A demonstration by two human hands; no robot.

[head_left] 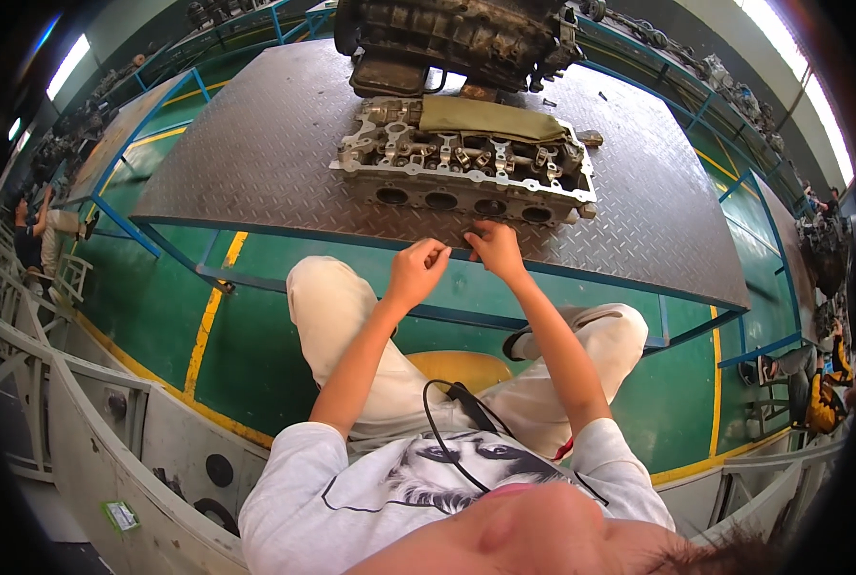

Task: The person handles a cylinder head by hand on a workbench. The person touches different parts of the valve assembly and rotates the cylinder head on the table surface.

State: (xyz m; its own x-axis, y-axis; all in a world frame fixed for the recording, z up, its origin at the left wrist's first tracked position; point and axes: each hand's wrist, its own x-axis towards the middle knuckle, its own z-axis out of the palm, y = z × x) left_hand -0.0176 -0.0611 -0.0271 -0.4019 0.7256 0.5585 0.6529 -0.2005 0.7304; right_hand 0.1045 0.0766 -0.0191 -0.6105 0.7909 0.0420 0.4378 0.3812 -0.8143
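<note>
A metal cylinder head (pixel 418 178) lies on the steel-plate table, its row of round ports facing me. Along its far side rests a folded olive-green cloth (pixel 490 120). My left hand (pixel 418 269) is closed just off the table's near edge, fingertips pinched together; whatever they may hold is too small to tell. Just in front of the ports, my right hand (pixel 497 247) is over the edge with thumb and fingers drawn together. Something small and dark seems to be at its fingertips, but its kind cannot be made out. The two hands are apart.
Behind the cylinder head stands a large dark engine block (pixel 457 43). The diamond-plate table (pixel 246 144) has a blue frame, and small bolts (pixel 549 103) lie on its far part. A yellow stool (pixel 459 368) is under me. Other people sit far left and right.
</note>
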